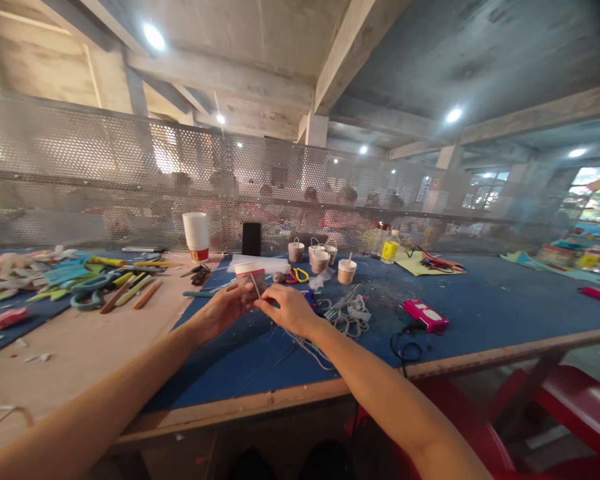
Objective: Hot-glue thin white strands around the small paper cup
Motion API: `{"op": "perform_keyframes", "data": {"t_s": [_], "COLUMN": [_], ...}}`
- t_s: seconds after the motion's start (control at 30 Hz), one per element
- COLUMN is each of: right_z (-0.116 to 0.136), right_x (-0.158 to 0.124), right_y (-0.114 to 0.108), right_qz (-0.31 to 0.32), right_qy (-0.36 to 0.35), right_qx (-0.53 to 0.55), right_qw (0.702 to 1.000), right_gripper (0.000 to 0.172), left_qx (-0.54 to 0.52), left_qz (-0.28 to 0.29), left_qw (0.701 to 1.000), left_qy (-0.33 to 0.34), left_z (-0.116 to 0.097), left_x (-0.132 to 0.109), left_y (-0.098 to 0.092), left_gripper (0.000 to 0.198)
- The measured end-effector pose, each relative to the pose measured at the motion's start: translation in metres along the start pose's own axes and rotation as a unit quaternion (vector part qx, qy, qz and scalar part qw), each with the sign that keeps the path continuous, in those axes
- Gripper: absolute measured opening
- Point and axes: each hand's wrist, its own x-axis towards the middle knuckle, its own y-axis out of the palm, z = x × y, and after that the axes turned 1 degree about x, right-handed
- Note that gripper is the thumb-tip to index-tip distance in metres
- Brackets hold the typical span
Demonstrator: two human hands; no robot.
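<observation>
My left hand (226, 311) is closed around a paper cup (245, 272) with a white rim and a brownish-grey, red-edged side. Against that side runs a thin pale strip (256, 284), cord or stick, I cannot tell which. Its lower end is pinched between the fingertips of my right hand (289, 311). Just beyond my right hand lie yellow-and-red handled pliers (298, 275) and a small grey-brown ball (279, 277). A tangle of grey cord (353, 313) spreads over the blue mat to the right of my right hand.
Several small cups with looped handles (320, 259) stand ahead, near a cup with a stick (347, 271). A white cup stack (196, 233) stands back left; scissors (95, 287) and tools lie left. A pink device (427, 315) with black cable lies right. Perforated metal screen (280, 180) behind.
</observation>
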Motion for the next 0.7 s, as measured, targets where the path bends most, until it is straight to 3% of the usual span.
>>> {"op": "perform_keyframes", "data": {"t_s": [0.2,0.3,0.43,0.5,0.57,0.7], "right_z": [0.001,-0.002,-0.015,-0.025,-0.034,-0.049], "right_x": [-0.003,-0.001,0.003,0.002,-0.003,-0.014], "right_y": [0.001,-0.003,-0.019,-0.031,-0.042,-0.050], "right_qz": [0.039,0.029,-0.014,0.018,0.077,0.153], "right_qy": [0.005,0.040,0.147,0.217,0.269,0.307], "right_qx": [-0.051,-0.094,-0.171,-0.205,-0.238,-0.263], "right_qw": [0.998,0.994,0.974,0.954,0.930,0.902], "right_gripper": [0.040,0.048,0.034,0.025,0.030,0.042], "left_qx": [-0.028,-0.047,-0.048,-0.053,-0.052,-0.021], "left_qz": [0.004,-0.012,-0.024,-0.025,-0.023,-0.022], "left_qw": [0.999,0.998,0.998,0.998,0.998,0.999], "left_qy": [-0.028,-0.028,-0.038,-0.039,-0.039,-0.037], "left_z": [-0.001,-0.003,-0.007,-0.008,-0.007,-0.002], "left_x": [0.000,0.002,0.001,-0.001,-0.001,0.003], "left_y": [-0.005,-0.007,-0.003,-0.001,-0.001,-0.006], "left_gripper": [0.014,0.009,0.019,0.018,0.014,0.017]}}
